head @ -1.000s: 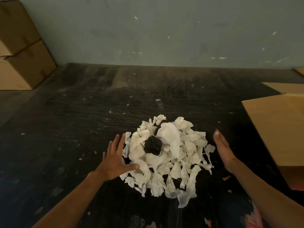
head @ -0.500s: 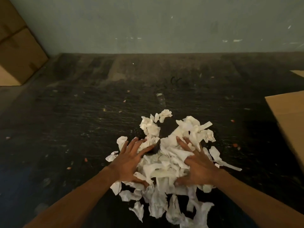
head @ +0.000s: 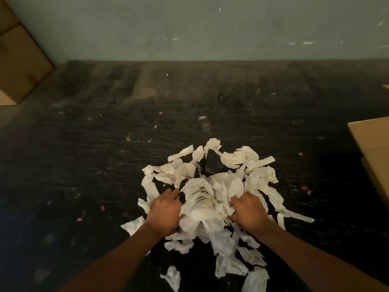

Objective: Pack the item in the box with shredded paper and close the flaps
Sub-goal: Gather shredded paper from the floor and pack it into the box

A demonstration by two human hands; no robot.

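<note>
head view: both hands grip the shredded paper (head: 210, 192), left hand (head: 165, 211) and right hand (head: 248, 213) bunching its near side. box (head: 372, 152) sits well right of the pile

White shredded paper (head: 212, 194) heaped, gathered

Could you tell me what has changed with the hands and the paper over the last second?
Both hands closed in from the sides: the left hand and right hand now grip the shredded paper, bunching it together. The cardboard box stays at the right.
</note>
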